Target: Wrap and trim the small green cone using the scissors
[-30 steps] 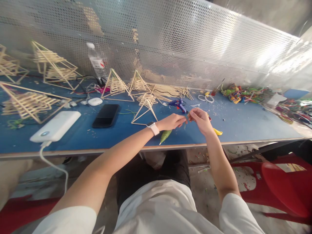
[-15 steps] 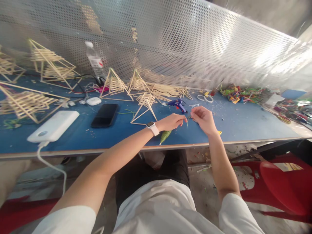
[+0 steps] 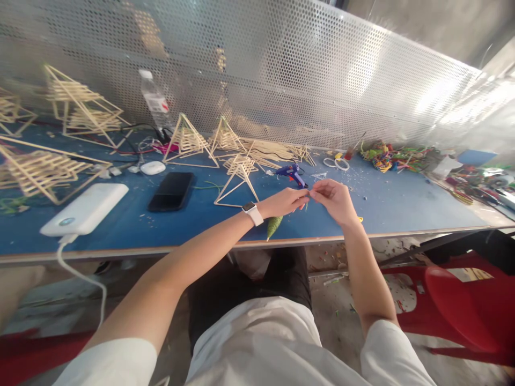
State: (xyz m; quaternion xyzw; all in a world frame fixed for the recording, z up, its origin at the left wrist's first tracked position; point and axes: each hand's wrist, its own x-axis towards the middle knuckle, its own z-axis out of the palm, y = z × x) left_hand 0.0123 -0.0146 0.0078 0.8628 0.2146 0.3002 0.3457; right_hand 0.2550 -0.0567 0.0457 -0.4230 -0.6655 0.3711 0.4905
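Note:
My left hand [image 3: 284, 202], with a watch [image 3: 252, 213] on its wrist, is closed over a green, ribbed, tapering piece [image 3: 274, 226]. The piece's pointed end sticks out below the palm toward the table's front edge; its other end is hidden under my fingers. My right hand [image 3: 333, 201] is pinched, its fingertips meeting those of the left. A bit of thin green string [image 3: 306, 207] shows just beneath the fingertips; most of it is hidden. Behind the hands lies a blue glue gun [image 3: 293, 172]. A small stick pyramid frame [image 3: 240, 177] stands to their left.
More stick frames [image 3: 82, 107] stand at the left and back. A phone [image 3: 171, 191], white power bank [image 3: 85, 209] with a cable, and bottle [image 3: 155, 99] are on the left. White rings [image 3: 336, 163] and tangled coloured string [image 3: 386, 155] lie right. A perforated metal panel [image 3: 257, 69] rises behind.
My right hand has moved slightly left, so its fingertips now meet the left hand's. The green piece's tip has swung a little right. Less of the string shows between the hands.

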